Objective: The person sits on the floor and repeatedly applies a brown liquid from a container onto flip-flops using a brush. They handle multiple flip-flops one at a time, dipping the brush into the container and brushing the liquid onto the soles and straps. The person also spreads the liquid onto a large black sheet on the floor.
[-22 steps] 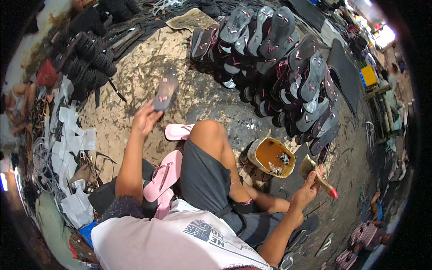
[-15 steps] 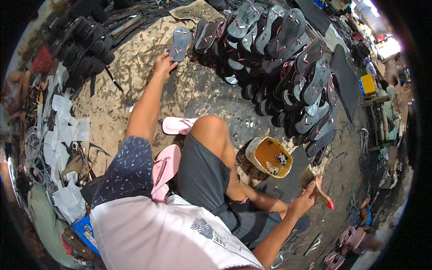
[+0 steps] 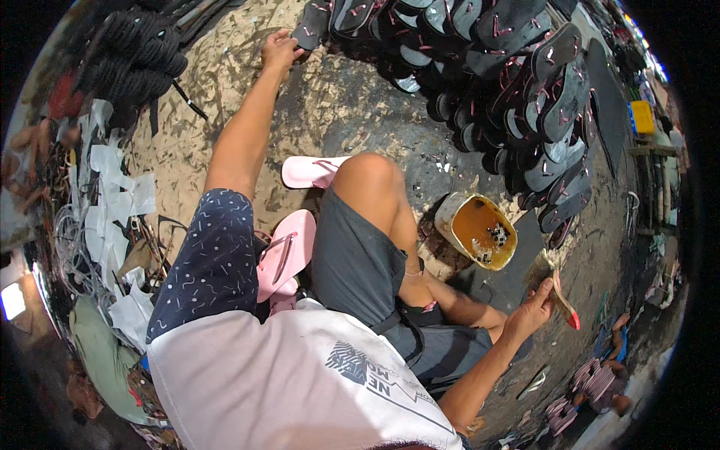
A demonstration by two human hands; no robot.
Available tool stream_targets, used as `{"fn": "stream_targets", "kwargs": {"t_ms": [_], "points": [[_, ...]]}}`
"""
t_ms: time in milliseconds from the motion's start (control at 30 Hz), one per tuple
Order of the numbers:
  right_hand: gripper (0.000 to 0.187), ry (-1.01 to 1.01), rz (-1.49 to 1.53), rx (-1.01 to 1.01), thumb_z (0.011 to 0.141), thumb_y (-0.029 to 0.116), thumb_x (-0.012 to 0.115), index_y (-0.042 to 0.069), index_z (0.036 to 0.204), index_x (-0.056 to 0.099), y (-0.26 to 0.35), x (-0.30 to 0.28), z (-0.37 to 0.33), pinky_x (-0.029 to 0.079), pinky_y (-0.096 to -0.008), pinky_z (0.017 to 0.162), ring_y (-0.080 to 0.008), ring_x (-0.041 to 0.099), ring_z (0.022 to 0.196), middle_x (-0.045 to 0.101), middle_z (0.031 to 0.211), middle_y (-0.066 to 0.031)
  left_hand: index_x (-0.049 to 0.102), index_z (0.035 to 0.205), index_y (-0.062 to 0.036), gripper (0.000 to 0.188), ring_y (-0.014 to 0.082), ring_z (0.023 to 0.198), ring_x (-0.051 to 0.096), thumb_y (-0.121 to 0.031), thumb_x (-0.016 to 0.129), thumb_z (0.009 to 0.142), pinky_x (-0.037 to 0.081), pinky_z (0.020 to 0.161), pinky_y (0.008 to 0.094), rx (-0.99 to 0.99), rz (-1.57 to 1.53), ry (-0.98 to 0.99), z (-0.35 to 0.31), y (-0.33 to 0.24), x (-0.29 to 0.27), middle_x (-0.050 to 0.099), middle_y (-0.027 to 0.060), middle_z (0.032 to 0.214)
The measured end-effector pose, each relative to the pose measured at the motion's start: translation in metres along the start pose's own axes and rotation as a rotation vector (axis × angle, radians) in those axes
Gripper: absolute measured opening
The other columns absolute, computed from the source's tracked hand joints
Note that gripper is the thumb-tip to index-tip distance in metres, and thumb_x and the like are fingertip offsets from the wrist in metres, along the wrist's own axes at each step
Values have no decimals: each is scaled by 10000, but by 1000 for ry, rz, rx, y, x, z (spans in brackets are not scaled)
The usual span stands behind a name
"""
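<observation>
At the far end of my outstretched left arm, my left hand (image 3: 280, 51) pinches the near end of a dark grey flip-flop sole (image 3: 310, 28). That sole lies against the left end of a row of similar dark soles with pink marks (image 3: 356, 16). My right hand (image 3: 531, 307) holds a flat paintbrush by its red-tipped handle (image 3: 564, 301), bristles pointing away from me. Left of the brush stands a cut-open tub (image 3: 491, 234) of amber liquid, with dark and pale bits at one side. Pink flip-flops (image 3: 291, 251) lie between my legs.
Overlapping dark soles (image 3: 555, 90) form a large heap at the far right. Coiled black strips (image 3: 142, 56) sit at the far left, with white scraps (image 3: 112, 202) nearer. A yellow container (image 3: 642, 117) stands at the right. Another person (image 3: 600, 382) is at the lower right.
My left hand has carried the grey sole farther away, up against the row of soles. The brush stays in my right hand near the tub. The whole view has shifted.
</observation>
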State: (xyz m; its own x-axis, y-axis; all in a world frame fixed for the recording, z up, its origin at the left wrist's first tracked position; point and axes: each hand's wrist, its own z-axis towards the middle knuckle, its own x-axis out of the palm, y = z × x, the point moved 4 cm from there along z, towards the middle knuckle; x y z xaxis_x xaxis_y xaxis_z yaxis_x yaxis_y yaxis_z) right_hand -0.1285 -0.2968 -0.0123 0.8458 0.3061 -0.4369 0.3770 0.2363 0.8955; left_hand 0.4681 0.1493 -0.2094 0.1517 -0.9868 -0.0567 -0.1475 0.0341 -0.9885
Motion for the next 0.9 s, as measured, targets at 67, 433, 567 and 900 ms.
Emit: {"fn": "stream_targets", "kwargs": {"t_ms": [67,433,567,900], "points": [[485,74,38,-27,1023,375,610,68,1394,559,0,18,4,415,-271,880,-102,564,1119,606,1330,-4,642,1224,-79,376,174,735,720,-157,735,868,584,709,333,51,224,-161,14,3,-23,725,72,1015],[506,-90,-32,126,1046,344,556,-57,1353,565,-6,-27,-15,385,-358,1108,-216,514,1295,569,1395,-125,623,1190,13,344,220,964,636,-215,661,936,527,836,346,336,498,195,-125,-34,-12,621,124,1184],[484,74,-79,318,1008,336,639,-2,1352,599,-29,-9,-5,469,-318,970,-154,596,1118,644,1251,-61,571,1259,-9,547,340,1094,540,-219,775,796,441,985,433,821,781,936,-251,-39,-44,591,198,1251],[262,494,-517,-416,895,210,753,56,1103,714,-41,99,8,507,-366,899,-248,677,1057,735,1057,-120,558,1444,-133,516,90,912,529,-211,689,951,441,822,238,129,481,549,-243,-38,-44,642,11,1142]]}}
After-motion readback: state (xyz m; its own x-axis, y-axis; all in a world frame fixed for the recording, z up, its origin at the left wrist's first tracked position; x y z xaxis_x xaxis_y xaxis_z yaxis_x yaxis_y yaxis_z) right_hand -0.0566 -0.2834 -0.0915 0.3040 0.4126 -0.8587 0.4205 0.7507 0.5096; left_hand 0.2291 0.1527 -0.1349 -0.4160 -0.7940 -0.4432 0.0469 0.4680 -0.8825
